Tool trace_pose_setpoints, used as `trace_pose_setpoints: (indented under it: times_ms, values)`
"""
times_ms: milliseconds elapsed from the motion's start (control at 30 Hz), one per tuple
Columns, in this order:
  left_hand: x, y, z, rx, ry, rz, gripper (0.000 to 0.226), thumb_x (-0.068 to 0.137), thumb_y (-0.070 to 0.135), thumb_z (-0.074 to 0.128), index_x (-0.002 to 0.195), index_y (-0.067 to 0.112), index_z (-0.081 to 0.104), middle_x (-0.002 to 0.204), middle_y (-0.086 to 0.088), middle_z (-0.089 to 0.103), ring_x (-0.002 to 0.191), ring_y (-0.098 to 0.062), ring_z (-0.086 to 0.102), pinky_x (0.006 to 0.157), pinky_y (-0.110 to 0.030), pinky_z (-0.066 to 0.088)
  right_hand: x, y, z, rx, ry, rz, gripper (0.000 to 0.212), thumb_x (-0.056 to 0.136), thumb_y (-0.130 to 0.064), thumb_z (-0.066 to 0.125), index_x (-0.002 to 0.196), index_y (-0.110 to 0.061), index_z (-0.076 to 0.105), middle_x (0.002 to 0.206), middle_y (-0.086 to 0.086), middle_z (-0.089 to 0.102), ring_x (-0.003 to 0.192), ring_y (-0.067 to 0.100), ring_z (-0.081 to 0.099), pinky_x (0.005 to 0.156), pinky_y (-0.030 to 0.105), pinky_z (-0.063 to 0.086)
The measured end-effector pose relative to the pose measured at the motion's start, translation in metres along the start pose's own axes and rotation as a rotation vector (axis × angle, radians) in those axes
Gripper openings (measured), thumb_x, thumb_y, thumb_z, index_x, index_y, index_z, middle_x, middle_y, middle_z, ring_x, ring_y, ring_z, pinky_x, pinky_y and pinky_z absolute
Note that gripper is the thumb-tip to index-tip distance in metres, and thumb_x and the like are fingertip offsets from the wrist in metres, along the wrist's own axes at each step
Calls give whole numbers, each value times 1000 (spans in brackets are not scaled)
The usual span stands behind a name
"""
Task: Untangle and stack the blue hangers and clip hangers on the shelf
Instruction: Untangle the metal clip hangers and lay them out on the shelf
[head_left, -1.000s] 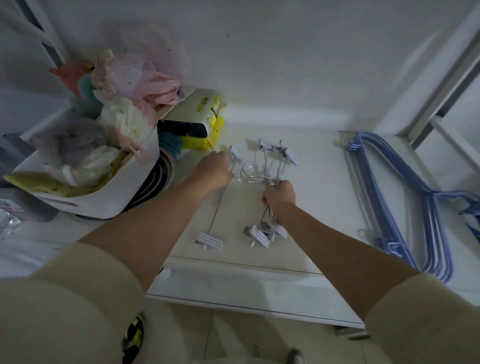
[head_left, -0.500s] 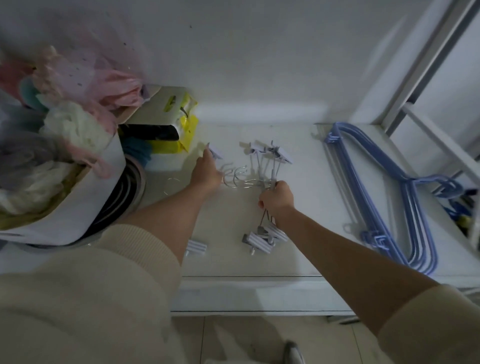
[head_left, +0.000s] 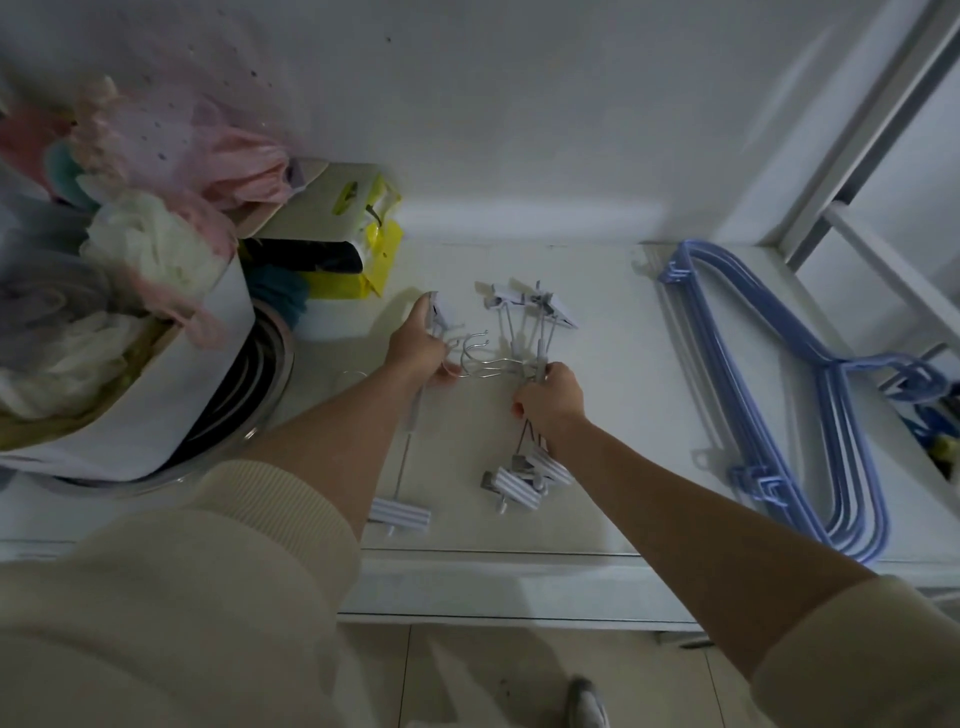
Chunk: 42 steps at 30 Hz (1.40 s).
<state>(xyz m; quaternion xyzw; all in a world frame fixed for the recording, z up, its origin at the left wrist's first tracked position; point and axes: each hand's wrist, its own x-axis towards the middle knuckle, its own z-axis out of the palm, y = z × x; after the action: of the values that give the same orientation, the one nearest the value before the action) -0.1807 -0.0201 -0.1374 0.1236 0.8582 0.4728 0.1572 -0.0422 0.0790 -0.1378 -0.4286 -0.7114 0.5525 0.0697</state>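
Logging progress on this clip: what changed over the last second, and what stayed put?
The left hand now grips one clip hanger and has drawn it left of the bunch, which the right hand holds as before. The blue hangers remain stacked at the right of the shelf.

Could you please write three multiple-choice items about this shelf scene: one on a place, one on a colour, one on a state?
1. Where does the pile of blue hangers lie on the shelf?
A. right side
B. left side
C. on the floor

2. What colour is the bag near the wall?
A. red
B. yellow
C. black

3. What is the right hand doing?
A. hanging free
B. lying flat
C. gripping clip hangers

Answers: 1 A, the pile lies right of both hands; 2 B, its sides are bright yellow; 3 C, its fingers curl round the metal stems, while the left hand grips another.
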Motion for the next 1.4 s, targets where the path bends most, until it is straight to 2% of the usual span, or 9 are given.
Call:
trace_pose_setpoints:
  times_ms: [67, 167, 267, 400, 467, 833, 1033, 1267, 1400]
  values:
    - [-2, -1, 2, -160, 10, -3, 72, 86, -10, 38, 145, 32, 35, 145, 2, 47, 116, -21, 57, 95, -33, 50, 0, 0, -1, -5, -2, -3, 31, 83, 3, 48, 113, -1, 56, 92, 12, 58, 54, 11, 48, 29, 13, 32]
    - [0, -4, 5, -196, 21, -58, 76, 82, -15, 30, 140, 32, 45, 144, 6, 45, 74, -16, 59, 54, -33, 59, -1, -1, -2, -19, 0, -2, 31, 83, 3, 48, 113, -1, 56, 91, 11, 57, 56, 10, 48, 36, 17, 33]
    - [2, -12, 5, -87, 95, -125, 68, 86, -12, 31, 138, 28, 49, 143, -4, 43, 89, -26, 55, 35, -21, 49, -1, -1, -4, -18, -4, 3, 30, 84, 3, 48, 112, -1, 55, 90, 10, 56, 56, 10, 48, 36, 16, 34]
    - [8, -14, -3, 283, -11, -28, 58, 89, 1, 40, 140, 27, 45, 143, -18, 45, 118, -37, 54, 88, -33, 49, -1, -2, -5, 10, 0, 0, 30, 84, 5, 47, 113, -2, 55, 90, 11, 56, 56, 10, 48, 36, 16, 35]
    - [13, -16, -7, 366, -76, 13, 54, 91, 6, 40, 139, 29, 46, 144, -17, 44, 125, -36, 49, 97, -31, 42, -2, -1, -3, 22, 5, 7, 30, 83, 5, 48, 111, -2, 55, 91, 12, 56, 58, 12, 48, 40, 19, 35]
    - [8, -25, -35, 633, 19, 280, 43, 90, 18, 49, 132, 25, 49, 123, -21, 54, 114, -39, 53, 92, -38, 45, -18, -4, 19, 96, -75, 3, 26, 77, 4, 52, 100, -9, 54, 83, 10, 59, 57, 16, 50, 46, 23, 37]
    - [-18, 3, -61, 30, 201, -46, 22, 93, 11, 37, 95, 8, 58, 88, -24, 62, 56, -28, 57, 45, -29, 48, -30, -12, 47, 130, -116, -30, 30, 80, -4, 61, 108, -9, 54, 93, 8, 57, 79, 22, 55, 62, 29, 42]
    - [-48, 2, -66, 358, 147, 87, 32, 86, 17, 53, 115, 11, 65, 116, -5, 66, 109, -24, 60, 83, -23, 43, -39, -13, 60, -9, -90, -76, 21, 88, -8, 52, 105, -2, 63, 87, 6, 66, 69, 20, 57, 47, 21, 37]
    - [-50, -11, -62, 317, 94, 92, 36, 87, 10, 52, 122, 8, 61, 126, -12, 61, 117, -27, 55, 93, -28, 42, -35, -12, 45, -81, -76, -93, 27, 80, 2, 48, 97, 0, 69, 83, 12, 67, 75, 25, 60, 58, 26, 45]
